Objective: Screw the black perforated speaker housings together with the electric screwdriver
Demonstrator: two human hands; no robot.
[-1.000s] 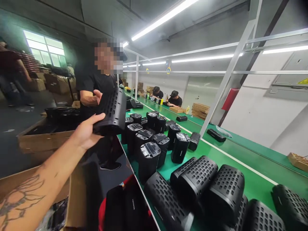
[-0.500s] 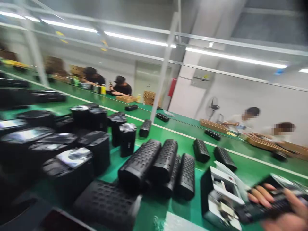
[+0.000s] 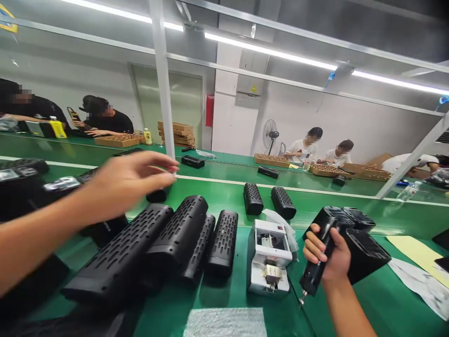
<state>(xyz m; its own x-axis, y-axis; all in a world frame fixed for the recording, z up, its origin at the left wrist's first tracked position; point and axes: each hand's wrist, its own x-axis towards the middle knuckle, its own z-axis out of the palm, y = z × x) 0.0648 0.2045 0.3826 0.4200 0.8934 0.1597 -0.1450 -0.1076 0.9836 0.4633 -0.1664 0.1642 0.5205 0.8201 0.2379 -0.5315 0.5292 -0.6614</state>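
My right hand [image 3: 328,255] is wrapped round a black electric screwdriver [image 3: 315,267], its bit pointing down at the green table [image 3: 231,194]. Just beyond this hand lie black housings [image 3: 365,250]. My left hand [image 3: 129,180] hovers above the table with nothing in it, fingers stretched to the right, a little blurred. Below it lie several black perforated shells [image 3: 175,238] side by side. A small white machine [image 3: 268,257] stands between the shells and my right hand.
Upright black units [image 3: 21,182] crowd the left. Two short shells [image 3: 268,201] lie further back. A grey foam pad [image 3: 224,323] sits at the near edge, papers [image 3: 417,269] at the right. Several people work at the far side with brown trays [image 3: 271,160]. A white post [image 3: 163,84] rises mid-table.
The view has swung from left to right. My left hand held a perforated shell towards a person at the left; now it is empty over the table. My right hand with the screwdriver has come into view.
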